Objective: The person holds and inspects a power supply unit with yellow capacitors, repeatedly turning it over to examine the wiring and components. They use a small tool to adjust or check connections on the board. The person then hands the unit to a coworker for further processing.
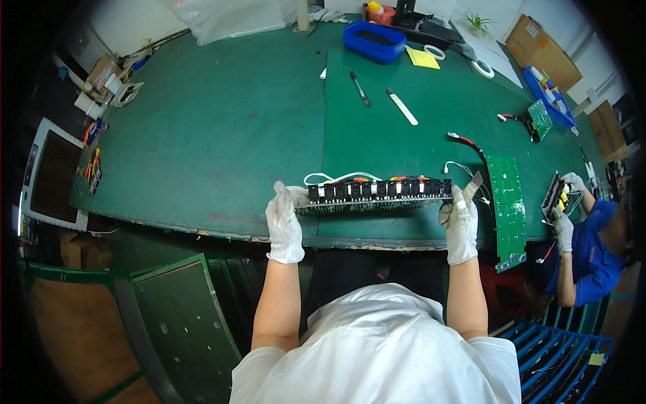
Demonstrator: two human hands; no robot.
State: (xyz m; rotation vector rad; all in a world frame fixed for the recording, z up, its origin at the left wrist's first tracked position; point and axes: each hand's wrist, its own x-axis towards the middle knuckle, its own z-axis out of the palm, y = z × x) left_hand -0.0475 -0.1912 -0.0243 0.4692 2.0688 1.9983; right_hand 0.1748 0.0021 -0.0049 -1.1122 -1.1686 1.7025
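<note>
Both my hands wear white gloves and hold a long circuit board between them above the table's near edge. The board is tilted nearly edge-on, its row of black components facing up and rough solder points below. White, red and yellow wires lie along its far side. My left hand grips the left end and my right hand closes on the right end. A small flat grey-brown piece sticks up from my right fingers; its kind is unclear. Right of that hand, a long green circuit board overhangs the table edge.
On the green table lie a black pen, a white-handled tool, a blue bin and tape rolls. A smaller circuit board lies right. Beyond it, a co-worker in blue holds a similar board.
</note>
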